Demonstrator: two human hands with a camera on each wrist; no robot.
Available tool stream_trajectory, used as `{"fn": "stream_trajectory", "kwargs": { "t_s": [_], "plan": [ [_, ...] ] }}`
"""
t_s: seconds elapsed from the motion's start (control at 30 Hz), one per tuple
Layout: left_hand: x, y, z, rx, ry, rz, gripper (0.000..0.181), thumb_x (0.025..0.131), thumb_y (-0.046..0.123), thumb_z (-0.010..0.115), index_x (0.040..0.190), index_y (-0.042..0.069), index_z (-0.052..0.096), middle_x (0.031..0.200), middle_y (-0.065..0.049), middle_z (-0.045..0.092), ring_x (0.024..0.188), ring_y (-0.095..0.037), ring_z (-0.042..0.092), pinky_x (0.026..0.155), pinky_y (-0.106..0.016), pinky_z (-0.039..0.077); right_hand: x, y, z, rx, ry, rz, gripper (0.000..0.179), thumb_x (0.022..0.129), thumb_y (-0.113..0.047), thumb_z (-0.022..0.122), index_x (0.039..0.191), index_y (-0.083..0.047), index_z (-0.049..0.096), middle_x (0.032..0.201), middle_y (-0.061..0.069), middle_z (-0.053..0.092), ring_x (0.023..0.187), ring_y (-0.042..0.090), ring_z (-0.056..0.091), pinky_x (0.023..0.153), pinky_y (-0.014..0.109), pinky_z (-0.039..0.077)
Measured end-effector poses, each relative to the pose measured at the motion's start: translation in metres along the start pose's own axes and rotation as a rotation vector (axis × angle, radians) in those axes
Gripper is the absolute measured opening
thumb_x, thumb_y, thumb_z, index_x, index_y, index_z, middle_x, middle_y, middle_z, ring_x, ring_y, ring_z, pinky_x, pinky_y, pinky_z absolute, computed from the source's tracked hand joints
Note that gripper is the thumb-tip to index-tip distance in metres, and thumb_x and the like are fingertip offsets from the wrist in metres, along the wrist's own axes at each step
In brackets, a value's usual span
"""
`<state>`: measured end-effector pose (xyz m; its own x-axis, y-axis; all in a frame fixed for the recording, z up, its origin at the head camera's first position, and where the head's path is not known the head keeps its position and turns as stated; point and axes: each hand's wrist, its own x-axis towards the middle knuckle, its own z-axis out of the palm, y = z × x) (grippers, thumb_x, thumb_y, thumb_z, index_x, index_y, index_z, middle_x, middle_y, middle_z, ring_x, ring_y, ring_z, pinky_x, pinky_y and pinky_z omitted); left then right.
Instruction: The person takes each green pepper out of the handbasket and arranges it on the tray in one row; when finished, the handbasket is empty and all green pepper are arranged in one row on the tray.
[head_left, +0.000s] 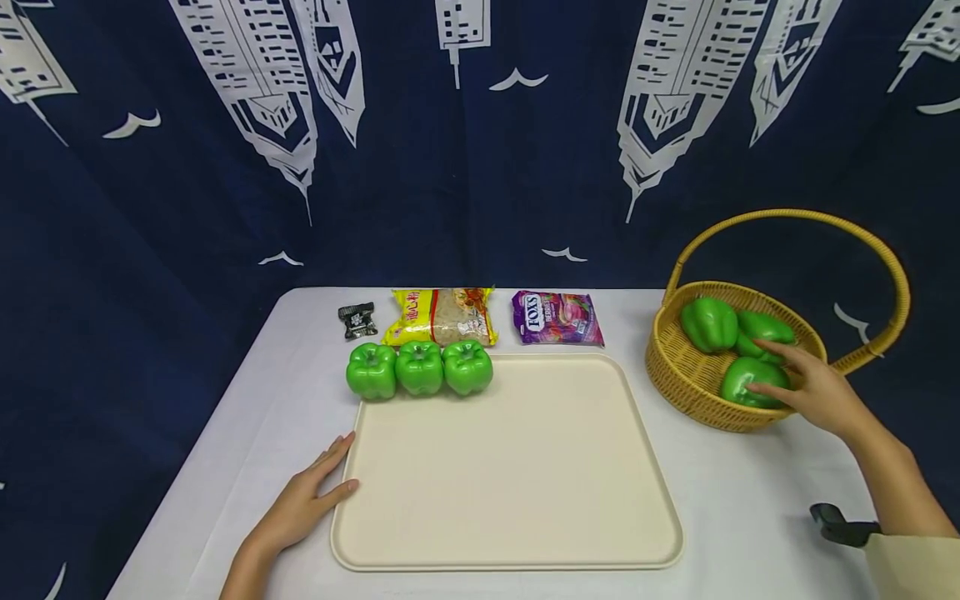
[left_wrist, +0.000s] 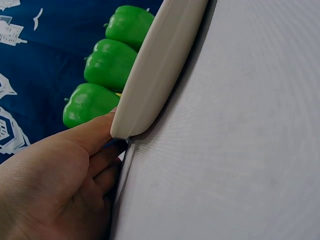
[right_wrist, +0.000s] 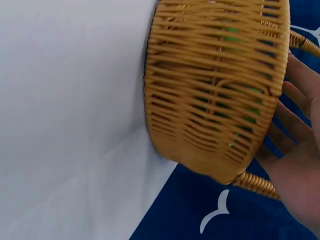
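Note:
My left hand point(head_left: 303, 500) rests at the left edge of a cream tray point(head_left: 510, 475), thumb and fingers extended along its rim. In the left wrist view its fingertips are at the tray's corner. Three green bell peppers point(head_left: 420, 367) stand in a row along the tray's back left edge. My right hand point(head_left: 813, 387) reaches over the rim of a wicker basket point(head_left: 686, 400), fingers spread over the green peppers inside. Its thumb lies over the front pepper point(head_left: 742, 379), while the fingers overlap the back right pepper point(head_left: 765, 327). Another pepper point(head_left: 708, 324) sits at the basket's left.
Behind the tray lie a small black wrapped item point(head_left: 357, 320), a yellow food packet point(head_left: 442, 317) and a purple FOX'S bag point(head_left: 558, 317). The basket's tall handle point(head_left: 795, 214) arches above it. A dark blue printed cloth point(head_left: 465, 183) hangs behind the white table point(head_left: 247, 417).

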<state>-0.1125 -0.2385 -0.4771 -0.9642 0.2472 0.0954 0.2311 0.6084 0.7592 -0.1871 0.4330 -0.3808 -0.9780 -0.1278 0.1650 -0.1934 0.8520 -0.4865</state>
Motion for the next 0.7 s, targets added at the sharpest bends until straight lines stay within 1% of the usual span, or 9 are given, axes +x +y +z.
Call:
{"fn": "stream_trajectory", "kwargs": {
  "t_s": [0.07,0.13,0.3,0.4,0.53,0.63,0.7],
  "plan": [
    [0.000,0.000,0.000,0.001,0.000,-0.003,0.064,0.088,0.036,0.061,0.143,0.016,0.036,0.146,-0.018,0.029,0.134,-0.037,0.024,0.102,-0.060,0.021,-0.001,0.004,0.001,-0.027,-0.005,0.007,0.073,0.082,-0.024,0.071,0.139,0.003,0.034,0.125,0.037,0.039,0.106,0.054,0.039,0.077,0.067,0.035],
    [0.000,0.000,0.000,0.003,-0.001,-0.006,0.064,0.088,0.036,0.061,0.143,0.016,0.036,0.146,-0.018,0.029,0.134,-0.037,0.024,0.102,-0.060,0.021,-0.002,0.008,0.001,-0.057,-0.007,0.005,0.071,0.082,-0.025,0.072,0.136,0.006,0.037,0.122,0.036,0.040,0.102,0.053,0.041,0.074,0.066,0.036],
    [0.000,0.001,0.000,0.003,-0.004,-0.006,0.064,0.088,0.035,0.061,0.144,0.016,0.035,0.146,-0.018,0.028,0.134,-0.037,0.024,0.102,-0.060,0.021,0.000,0.013,0.000,-0.120,-0.030,0.044,0.069,0.083,-0.031,0.070,0.130,0.009,0.042,0.120,0.039,0.040,0.102,0.056,0.040,0.074,0.066,0.036],
    [0.000,0.002,0.000,0.002,-0.003,0.000,0.064,0.089,0.035,0.061,0.144,0.016,0.035,0.146,-0.019,0.028,0.134,-0.038,0.024,0.102,-0.061,0.021,0.002,0.014,0.000,-0.128,-0.057,0.071,0.069,0.085,-0.035,0.067,0.131,0.010,0.042,0.119,0.039,0.041,0.101,0.056,0.041,0.075,0.066,0.036],
    [0.000,0.004,-0.001,0.002,-0.002,0.003,0.064,0.089,0.034,0.061,0.144,0.015,0.035,0.146,-0.019,0.028,0.134,-0.038,0.024,0.102,-0.060,0.021,0.007,0.014,0.000,-0.113,-0.088,0.073,0.068,0.087,-0.035,0.065,0.133,0.008,0.041,0.121,0.040,0.040,0.100,0.053,0.043,0.075,0.064,0.037],
    [0.000,0.004,-0.002,0.003,0.000,0.004,0.063,0.089,0.034,0.061,0.144,0.015,0.035,0.146,-0.019,0.029,0.134,-0.037,0.024,0.102,-0.060,0.022,0.013,0.013,0.002,-0.101,-0.090,0.049,0.065,0.087,-0.032,0.065,0.133,0.006,0.041,0.112,0.035,0.047,0.089,0.044,0.048,0.068,0.053,0.041],
    [0.000,0.003,-0.001,0.002,-0.001,0.005,0.064,0.089,0.034,0.061,0.144,0.015,0.035,0.146,-0.019,0.029,0.134,-0.037,0.024,0.102,-0.060,0.022,0.017,0.012,0.003,-0.103,-0.087,0.034,0.064,0.087,-0.031,0.065,0.133,0.006,0.042,0.099,0.029,0.052,0.079,0.036,0.048,0.062,0.043,0.039]
  ]
}}
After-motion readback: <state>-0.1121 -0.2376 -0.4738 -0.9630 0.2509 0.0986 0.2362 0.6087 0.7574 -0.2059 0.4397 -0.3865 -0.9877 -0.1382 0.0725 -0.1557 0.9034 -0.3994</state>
